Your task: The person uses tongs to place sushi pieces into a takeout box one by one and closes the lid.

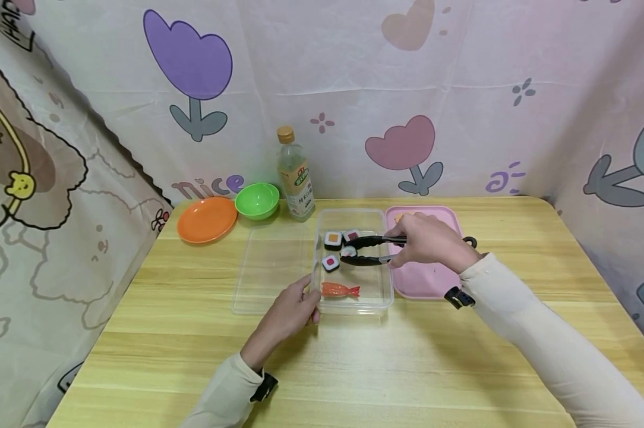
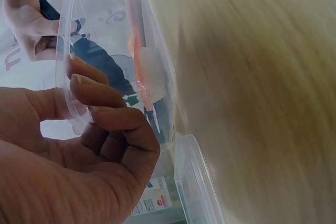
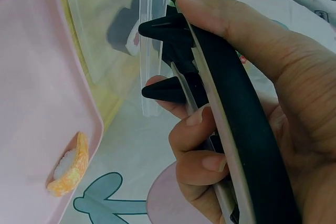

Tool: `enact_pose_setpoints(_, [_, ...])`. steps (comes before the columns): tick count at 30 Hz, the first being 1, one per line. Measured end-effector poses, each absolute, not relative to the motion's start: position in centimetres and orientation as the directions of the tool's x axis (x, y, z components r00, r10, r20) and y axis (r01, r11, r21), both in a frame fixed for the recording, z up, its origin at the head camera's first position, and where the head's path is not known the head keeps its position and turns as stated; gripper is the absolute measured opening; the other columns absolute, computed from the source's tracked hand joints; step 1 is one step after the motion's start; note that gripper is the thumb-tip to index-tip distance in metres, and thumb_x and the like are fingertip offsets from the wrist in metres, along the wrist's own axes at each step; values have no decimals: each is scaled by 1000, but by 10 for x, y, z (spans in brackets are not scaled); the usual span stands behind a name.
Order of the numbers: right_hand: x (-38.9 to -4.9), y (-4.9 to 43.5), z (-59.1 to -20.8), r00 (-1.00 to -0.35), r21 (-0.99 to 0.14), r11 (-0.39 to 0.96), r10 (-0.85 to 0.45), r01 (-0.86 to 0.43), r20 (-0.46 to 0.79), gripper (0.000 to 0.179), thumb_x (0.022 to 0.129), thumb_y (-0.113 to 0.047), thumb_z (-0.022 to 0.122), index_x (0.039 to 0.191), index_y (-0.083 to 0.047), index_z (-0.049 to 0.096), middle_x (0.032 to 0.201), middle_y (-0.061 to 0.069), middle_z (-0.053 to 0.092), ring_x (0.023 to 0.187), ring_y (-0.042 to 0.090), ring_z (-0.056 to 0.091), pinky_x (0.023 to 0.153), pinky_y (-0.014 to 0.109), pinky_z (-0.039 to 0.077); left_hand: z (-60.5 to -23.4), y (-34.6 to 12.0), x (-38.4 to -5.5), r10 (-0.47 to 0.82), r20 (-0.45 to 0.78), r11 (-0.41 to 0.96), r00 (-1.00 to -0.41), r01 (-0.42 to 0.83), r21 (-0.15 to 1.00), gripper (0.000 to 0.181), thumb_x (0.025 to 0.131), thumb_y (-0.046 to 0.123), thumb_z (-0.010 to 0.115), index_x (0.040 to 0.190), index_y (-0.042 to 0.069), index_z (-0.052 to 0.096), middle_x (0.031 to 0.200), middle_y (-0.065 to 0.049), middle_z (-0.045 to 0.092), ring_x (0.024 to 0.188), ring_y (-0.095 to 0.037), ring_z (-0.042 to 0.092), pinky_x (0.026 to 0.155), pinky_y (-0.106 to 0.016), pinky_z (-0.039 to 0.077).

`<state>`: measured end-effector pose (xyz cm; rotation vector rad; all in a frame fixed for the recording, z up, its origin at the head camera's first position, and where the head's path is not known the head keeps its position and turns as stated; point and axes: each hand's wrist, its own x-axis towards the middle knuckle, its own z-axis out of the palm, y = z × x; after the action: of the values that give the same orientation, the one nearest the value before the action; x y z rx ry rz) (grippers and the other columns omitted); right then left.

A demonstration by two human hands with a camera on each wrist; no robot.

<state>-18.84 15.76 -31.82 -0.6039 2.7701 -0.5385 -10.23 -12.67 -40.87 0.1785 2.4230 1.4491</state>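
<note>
While my left hand [image 1: 289, 310] pinches the lower left wall of the clear box [image 1: 375, 279] at the centre of the frame, my right hand [image 1: 428, 239] grips the black tongs [image 1: 372, 240] across the box's right rim. The tong arms stand a little apart, tips around a small sushi roll [image 1: 349, 252]; I cannot tell whether they squeeze it. Beside it in the box lie an orange-centred roll [image 1: 332, 240] and a red-centred roll [image 1: 330, 263], with a shrimp sushi [image 1: 340, 290] below, near my left fingers. Left of the box lies a clear lid [image 1: 271, 267]. Right of it, partly under my right hand, lies a pink tray [image 1: 423, 282]; the right wrist view shows an orange-yellow sushi [image 3: 73, 171] on it, lower left. Further up stand a green bowl [image 1: 257, 201] and a bottle [image 1: 297, 181].
</note>
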Motion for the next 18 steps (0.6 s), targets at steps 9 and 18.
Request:
enact_pose_setpoints(9, [-190,152,-319,-879,-385,852,-445,-356,-171,54,67,-24,92,115,-6,77,114,8,74,65,15,53,59,32,45,-409,-127,-102,268,-198,470,-943,-51,881,46,101,15,42,145,3,49,60,-3,61,47,-11,40,41,-23,27])
enact_pose_setpoints(18, [-191,150,-319,-874,-372,850,-456,-372,-167,50,66,-24,92,112,-10,79,96,-2,75,66,16,53,58,33,44,-409,-127,-102,271,-191,473,-943,-42,880,48,101,14,42,147,4,49,60,-3,62,47,-11,39,41,-23,26])
